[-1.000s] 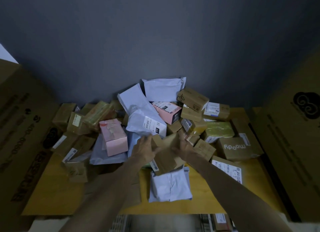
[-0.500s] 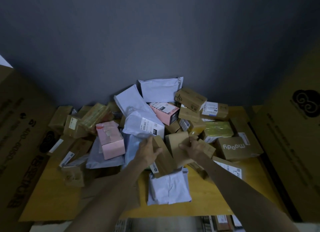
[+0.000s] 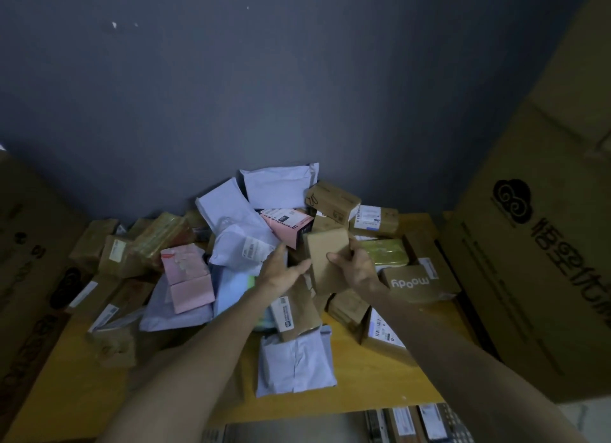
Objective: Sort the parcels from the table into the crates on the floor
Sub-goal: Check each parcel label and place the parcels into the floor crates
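A heap of parcels covers the yellow table [image 3: 370,389]: brown cardboard boxes, white poly mailers and pink boxes. My right hand [image 3: 355,265] grips a plain brown cardboard box [image 3: 327,254] lifted upright above the heap's middle. My left hand [image 3: 281,270] touches the box's left edge with its fingers spread. Below them a labelled brown box [image 3: 296,313] leans on a white mailer [image 3: 294,360]. Crates on the floor show only as a dark edge with parcels [image 3: 413,424] at the bottom right.
A pink box [image 3: 188,274] lies left of my hands, a "moody" box [image 3: 413,283] and a green-wrapped parcel [image 3: 386,250] to the right. Large cardboard cartons [image 3: 535,260] wall in the right side, and another carton [image 3: 29,270] the left. A grey wall stands behind.
The plain brown box has come up out of the heap and now stands upright in my right hand. Both hands rose with it. The labelled box stayed below.
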